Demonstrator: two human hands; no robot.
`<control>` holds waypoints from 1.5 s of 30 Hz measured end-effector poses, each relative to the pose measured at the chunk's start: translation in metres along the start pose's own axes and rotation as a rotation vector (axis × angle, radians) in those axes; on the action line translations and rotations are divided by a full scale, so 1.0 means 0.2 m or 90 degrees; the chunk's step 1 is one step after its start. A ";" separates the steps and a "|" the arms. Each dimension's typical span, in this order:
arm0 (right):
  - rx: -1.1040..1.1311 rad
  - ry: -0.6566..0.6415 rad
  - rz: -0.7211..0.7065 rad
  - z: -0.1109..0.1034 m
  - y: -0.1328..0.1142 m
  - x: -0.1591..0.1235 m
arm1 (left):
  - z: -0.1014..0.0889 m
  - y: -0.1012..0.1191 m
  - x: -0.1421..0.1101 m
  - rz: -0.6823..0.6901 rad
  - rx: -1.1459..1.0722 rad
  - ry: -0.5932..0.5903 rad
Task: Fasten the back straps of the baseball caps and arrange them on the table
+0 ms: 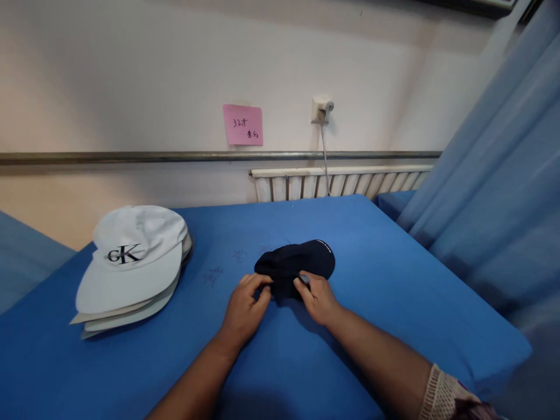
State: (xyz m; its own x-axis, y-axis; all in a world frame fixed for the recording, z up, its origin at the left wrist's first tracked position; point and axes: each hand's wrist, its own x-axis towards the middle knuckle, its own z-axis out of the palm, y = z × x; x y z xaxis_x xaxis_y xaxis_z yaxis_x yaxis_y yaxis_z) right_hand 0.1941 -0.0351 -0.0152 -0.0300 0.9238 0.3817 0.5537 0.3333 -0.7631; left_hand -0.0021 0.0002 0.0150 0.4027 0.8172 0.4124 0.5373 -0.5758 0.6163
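A dark navy cap (291, 259) lies on the blue-covered table (394, 326), its brim pointing right with small white lettering along the edge. My left hand (247, 306) pinches the cap's near left edge between thumb and fingers. At the near right side, my right hand (318, 296) grips the cap close to the brim, thumb on top. A small greyish piece shows by the right thumb; I cannot make out what it is. To the left sits a stack of caps, topped by a white cap (135, 256) with black "CK"-style lettering.
Behind the table run a metal rail (175, 156) and a white radiator (306, 184). A plug with a cord fills the wall socket (321, 111). A pink note (243, 125) is stuck on the wall. A blue curtain (503, 169) hangs at the right.
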 end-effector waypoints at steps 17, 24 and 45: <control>-0.060 -0.131 -0.339 -0.06 -0.21 -0.08 | 0.16 -0.02 -0.10 -0.187 -0.406 -0.049; 0.027 0.101 -0.088 -0.05 -0.01 0.00 | -0.02 -0.04 0.04 -0.321 -0.871 0.080; 0.863 -0.310 0.414 0.06 -0.07 -0.04 | -0.20 -0.06 -0.07 -0.551 -1.110 -0.079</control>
State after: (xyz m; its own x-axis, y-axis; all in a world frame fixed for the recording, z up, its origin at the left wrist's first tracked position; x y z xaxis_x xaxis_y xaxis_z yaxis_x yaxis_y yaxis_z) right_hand 0.1768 -0.0437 -0.0142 -0.4944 0.8511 -0.1765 -0.5394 -0.4596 -0.7055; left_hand -0.0440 -0.0031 0.0288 0.5588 0.7683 -0.3122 -0.5850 0.6320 0.5082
